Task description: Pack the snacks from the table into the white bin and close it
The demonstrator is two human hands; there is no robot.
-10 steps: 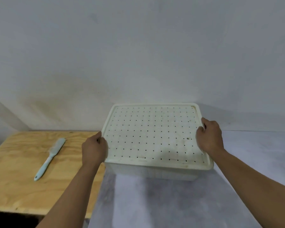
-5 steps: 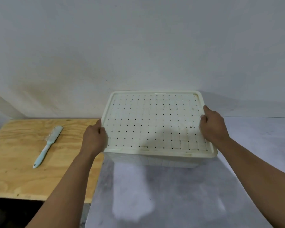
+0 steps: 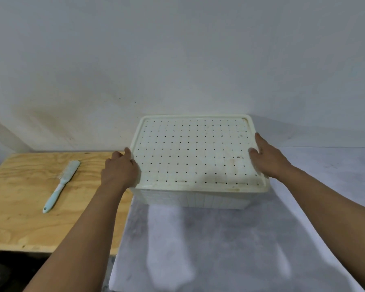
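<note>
One head-worn camera looks forward and down, close over the pale grey cloth-covered surface (image 3: 219, 239), toward the wall; edges seemingly bowed.

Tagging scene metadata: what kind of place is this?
Probably a bare workroom or makeshift recording setup, not a lived-in kitchen. Signs: a raw plywood tabletop beside a surface under grey cloth, a plain scuffed white wall, and only a lidded white bin and a hairbrush out.

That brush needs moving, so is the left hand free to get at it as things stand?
Probably yes: the hairbrush lies alone on the wooden table, nothing between it and the left hand, which only has to let go of the bin lid.
</note>
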